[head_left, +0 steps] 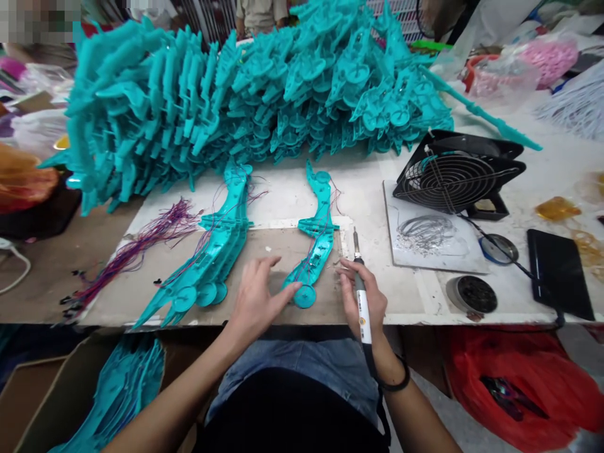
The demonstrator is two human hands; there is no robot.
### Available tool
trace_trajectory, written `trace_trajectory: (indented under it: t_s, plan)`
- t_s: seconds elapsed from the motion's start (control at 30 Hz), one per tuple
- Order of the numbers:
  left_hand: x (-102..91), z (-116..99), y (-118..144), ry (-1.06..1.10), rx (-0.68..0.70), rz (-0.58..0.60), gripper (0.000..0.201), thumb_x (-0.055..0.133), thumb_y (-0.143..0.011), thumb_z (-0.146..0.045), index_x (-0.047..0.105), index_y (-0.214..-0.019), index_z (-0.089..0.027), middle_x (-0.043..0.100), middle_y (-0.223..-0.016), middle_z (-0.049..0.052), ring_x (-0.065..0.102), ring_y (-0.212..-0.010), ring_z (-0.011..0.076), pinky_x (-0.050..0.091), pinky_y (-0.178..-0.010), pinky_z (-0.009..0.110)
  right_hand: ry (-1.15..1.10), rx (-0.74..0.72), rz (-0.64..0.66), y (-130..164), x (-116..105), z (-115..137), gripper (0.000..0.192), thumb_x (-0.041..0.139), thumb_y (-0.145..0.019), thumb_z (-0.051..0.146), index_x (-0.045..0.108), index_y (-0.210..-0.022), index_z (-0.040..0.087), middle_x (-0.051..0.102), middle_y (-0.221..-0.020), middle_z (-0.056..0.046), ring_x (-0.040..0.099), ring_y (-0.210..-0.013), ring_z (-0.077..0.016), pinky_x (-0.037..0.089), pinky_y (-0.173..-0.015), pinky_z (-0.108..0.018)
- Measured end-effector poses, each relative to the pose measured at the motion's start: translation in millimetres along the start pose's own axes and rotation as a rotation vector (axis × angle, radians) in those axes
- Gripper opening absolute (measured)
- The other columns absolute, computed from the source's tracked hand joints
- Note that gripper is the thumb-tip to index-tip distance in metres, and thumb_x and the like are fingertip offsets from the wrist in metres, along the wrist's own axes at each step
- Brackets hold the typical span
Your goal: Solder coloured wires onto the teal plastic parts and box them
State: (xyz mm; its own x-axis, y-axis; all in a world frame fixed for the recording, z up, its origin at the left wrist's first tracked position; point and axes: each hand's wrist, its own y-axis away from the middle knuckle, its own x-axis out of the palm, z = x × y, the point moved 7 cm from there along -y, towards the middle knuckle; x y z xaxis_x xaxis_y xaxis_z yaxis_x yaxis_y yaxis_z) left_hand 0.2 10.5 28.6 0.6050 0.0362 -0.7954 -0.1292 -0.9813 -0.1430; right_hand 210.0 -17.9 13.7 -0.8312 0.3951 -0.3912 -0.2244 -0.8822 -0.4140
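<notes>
A teal plastic toy shell (315,242) with thin red and blue wires lies on the brown work board (264,251) in front of me. My left hand (257,296) rests flat on the board with its fingertips touching the shell's round lower end. My right hand (365,302) grips a white soldering iron (361,296), tip pointing up and away beside the shell's right edge. A small stack of similar teal shells (212,258) lies to the left.
A huge heap of teal shells (245,100) fills the back of the table. Loose wires (136,245) lie at the left. A black fan (455,176), solder wire coil (425,229), round tins and a black phone (559,270) sit to the right. A box of teal shells (117,390) stands below left.
</notes>
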Motion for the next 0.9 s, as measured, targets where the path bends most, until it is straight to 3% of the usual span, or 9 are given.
trace_trajectory:
  t_s: [0.17, 0.27, 0.33, 0.43, 0.53, 0.67, 0.73, 0.8, 0.9]
  plan:
    - [41.7, -39.9, -45.0, -0.213, 0.042, 0.147, 0.082, 0.068, -0.078, -0.05, 0.038, -0.141, -0.006, 0.057, -0.12, 0.021, 0.054, -0.111, 0.0357, 0.044, -0.095, 0.047, 0.021, 0.041, -0.091, -9.6, -12.6, -14.4, 0.03, 0.057, -0.091, 0.028, 0.055, -0.121, 0.024, 0.071, -0.112, -0.006, 0.072, -0.094, -0.0168, 0.058, -0.087, -0.031]
    - [62.9, -51.7, -56.0, -0.227, 0.023, 0.239, 0.073, 0.063, -0.084, -0.036, 0.035, -0.144, -0.004, 0.056, -0.122, 0.022, 0.054, -0.113, 0.0342, 0.044, -0.096, 0.044, 0.036, 0.083, -0.117, -12.4, -14.4, -18.1, 0.03, 0.057, -0.09, 0.032, 0.056, -0.119, 0.024, 0.071, -0.112, -0.005, 0.072, -0.095, -0.0176, 0.056, -0.088, -0.033]
    - [61.7, -51.9, -52.4, -0.153, 0.006, 0.268, 0.069, 0.059, -0.086, -0.03, 0.034, -0.146, -0.004, 0.055, -0.121, 0.021, 0.055, -0.112, 0.0315, 0.044, -0.097, 0.041, 0.036, 0.085, -0.118, -13.7, -13.9, -18.7, 0.031, 0.057, -0.09, 0.034, 0.056, -0.119, 0.023, 0.071, -0.113, -0.005, 0.072, -0.095, -0.018, 0.056, -0.088, -0.033]
    - [34.5, -46.6, -32.5, 0.009, 0.006, 0.276, 0.067, 0.057, -0.086, -0.031, 0.037, -0.145, -0.009, 0.056, -0.119, 0.017, 0.057, -0.109, 0.028, 0.046, -0.097, 0.038, 0.042, 0.058, -0.113, -15.1, -13.2, -19.2, 0.033, 0.058, -0.089, 0.035, 0.056, -0.12, 0.023, 0.071, -0.113, -0.006, 0.072, -0.094, -0.0184, 0.056, -0.087, -0.034]
    - [-15.0, -36.0, -7.3, 0.089, 0.048, 0.256, 0.065, 0.057, -0.086, -0.035, 0.041, -0.144, -0.012, 0.056, -0.114, 0.013, 0.058, -0.106, 0.0259, 0.047, -0.095, 0.036, 0.077, 0.029, -0.104, -16.0, -13.1, -19.7, 0.033, 0.058, -0.089, 0.036, 0.056, -0.12, 0.023, 0.071, -0.113, -0.006, 0.072, -0.093, -0.0186, 0.056, -0.086, -0.034]
    - [-87.6, -0.6, 5.8, 0.0, 0.01, 0.135, 0.065, 0.056, -0.085, -0.039, 0.043, -0.143, -0.014, 0.057, -0.113, 0.013, 0.057, -0.108, 0.0277, 0.047, -0.095, 0.039, 0.134, 0.006, -0.09, -16.6, -11.3, -18.2, 0.034, 0.057, -0.089, 0.037, 0.056, -0.12, 0.023, 0.071, -0.112, -0.006, 0.072, -0.091, -0.0176, 0.056, -0.085, -0.032]
    - [-113.1, 20.9, 0.4, -0.039, -0.02, 0.072, 0.064, 0.057, -0.084, -0.041, 0.046, -0.141, -0.015, 0.059, -0.116, 0.013, 0.058, -0.109, 0.0284, 0.046, -0.095, 0.039, 0.148, -0.002, -0.082, -16.9, -8.7, -15.1, 0.034, 0.057, -0.089, 0.037, 0.056, -0.121, 0.023, 0.072, -0.112, -0.006, 0.072, -0.09, -0.0173, 0.056, -0.085, -0.031]
    - [-126.1, 40.6, -10.8, -0.054, -0.035, 0.044, 0.061, 0.058, -0.082, -0.042, 0.05, -0.137, -0.017, 0.06, -0.114, 0.012, 0.059, -0.106, 0.0278, 0.047, -0.092, 0.038, 0.163, -0.014, -0.079, -17.0, -5.5, -9.7, 0.035, 0.058, -0.089, 0.038, 0.057, -0.12, 0.022, 0.072, -0.111, -0.006, 0.072, -0.089, -0.0172, 0.056, -0.085, -0.03]
    - [-128.0, 63.7, -32.0, -0.077, -0.05, 0.053, 0.053, 0.06, -0.08, -0.042, 0.058, -0.127, -0.018, 0.063, -0.106, 0.009, 0.06, -0.098, 0.0266, 0.048, -0.088, 0.037, 0.183, -0.029, -0.075, -16.5, 0.1, -0.3, 0.034, 0.058, -0.089, 0.038, 0.058, -0.119, 0.023, 0.072, -0.111, -0.006, 0.072, -0.09, -0.0168, 0.056, -0.085, -0.029]
